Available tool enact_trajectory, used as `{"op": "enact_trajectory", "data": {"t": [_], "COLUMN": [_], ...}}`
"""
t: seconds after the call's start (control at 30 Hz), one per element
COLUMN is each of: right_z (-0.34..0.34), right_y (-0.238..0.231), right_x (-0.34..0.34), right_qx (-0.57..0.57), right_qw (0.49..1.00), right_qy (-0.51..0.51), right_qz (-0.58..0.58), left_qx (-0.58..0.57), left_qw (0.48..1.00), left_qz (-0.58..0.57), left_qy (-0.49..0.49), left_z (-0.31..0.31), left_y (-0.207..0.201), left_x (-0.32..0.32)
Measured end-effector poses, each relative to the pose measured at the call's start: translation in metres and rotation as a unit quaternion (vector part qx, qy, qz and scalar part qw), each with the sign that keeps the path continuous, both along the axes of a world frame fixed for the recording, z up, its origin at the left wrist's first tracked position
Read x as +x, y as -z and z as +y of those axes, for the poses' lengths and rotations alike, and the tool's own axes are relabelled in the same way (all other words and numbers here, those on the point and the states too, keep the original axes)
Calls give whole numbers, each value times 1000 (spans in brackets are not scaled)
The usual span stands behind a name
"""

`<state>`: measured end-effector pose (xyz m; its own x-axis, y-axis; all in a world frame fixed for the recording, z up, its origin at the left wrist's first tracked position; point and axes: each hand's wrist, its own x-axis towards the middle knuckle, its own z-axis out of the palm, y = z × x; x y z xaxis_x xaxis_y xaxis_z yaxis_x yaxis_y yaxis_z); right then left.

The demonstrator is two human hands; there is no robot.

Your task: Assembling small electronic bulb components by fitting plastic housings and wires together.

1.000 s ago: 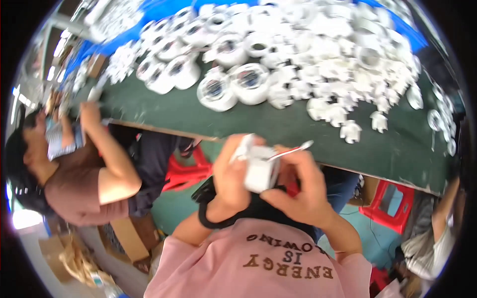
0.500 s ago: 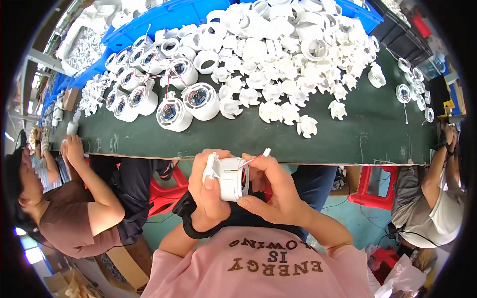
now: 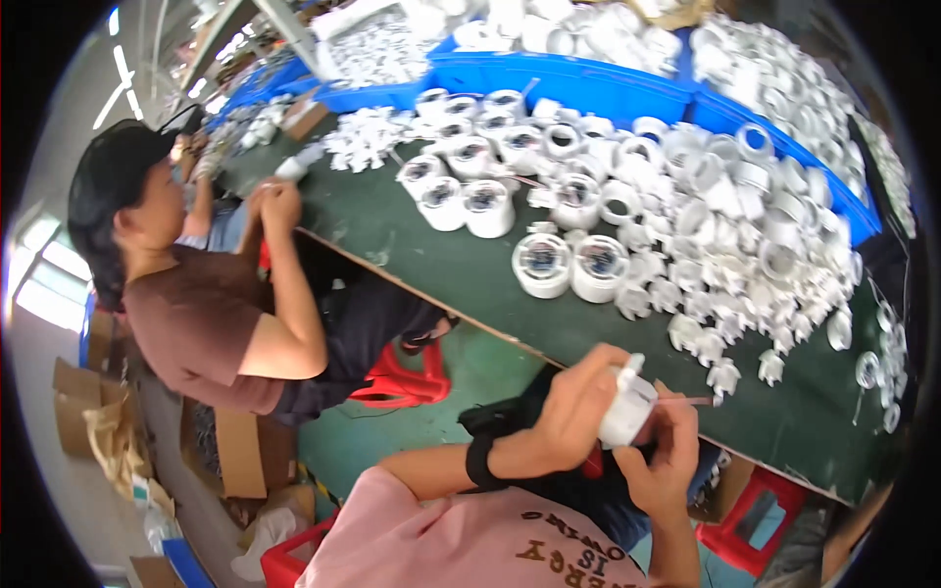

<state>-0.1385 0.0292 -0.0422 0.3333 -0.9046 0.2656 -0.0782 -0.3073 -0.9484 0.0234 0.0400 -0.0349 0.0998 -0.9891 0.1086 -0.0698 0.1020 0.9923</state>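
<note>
Above my lap, close to the table edge, I hold a white cylindrical housing (image 3: 627,410) with a tab on its upper side. My left hand (image 3: 573,412) is wrapped round its left side, fingers closed on it. My right hand (image 3: 668,456) is curled at the right end, its thumb by the lower rim and its fingers bent; their exact contact is blurred. A thin reddish wire (image 3: 686,400) sticks out to the right past those fingers. On the table, the nearest similar pieces are white housings with dark round circuit parts inside (image 3: 542,263).
White rings and clawed caps (image 3: 720,372) pile up on the dark green table (image 3: 431,265). Blue bins (image 3: 578,83) of white parts stand behind. A co-worker in a brown shirt (image 3: 211,314) sits at the left. Red stools (image 3: 407,382) stand under the table; cardboard boxes (image 3: 250,456) at lower left.
The view has swung left and tilted, so the hands and table now lie further right and the co-worker shows more fully. Both hands still hold the white housing, which now appears more tilted.
</note>
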Motion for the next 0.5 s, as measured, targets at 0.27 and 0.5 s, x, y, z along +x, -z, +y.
{"op": "enact_trajectory", "data": {"t": [0.27, 0.5], "right_z": [9, 20], "right_y": [6, -3], "right_x": [11, 20], "right_qx": [96, 26], "right_qw": [994, 994], "right_qy": [-41, -8], "right_qz": [-18, 101], "left_qx": [88, 36], "left_qw": [991, 970], "left_qz": [104, 236], "left_qy": [8, 48], "left_z": [26, 26], "left_y": [5, 7], "left_x": [11, 11]}}
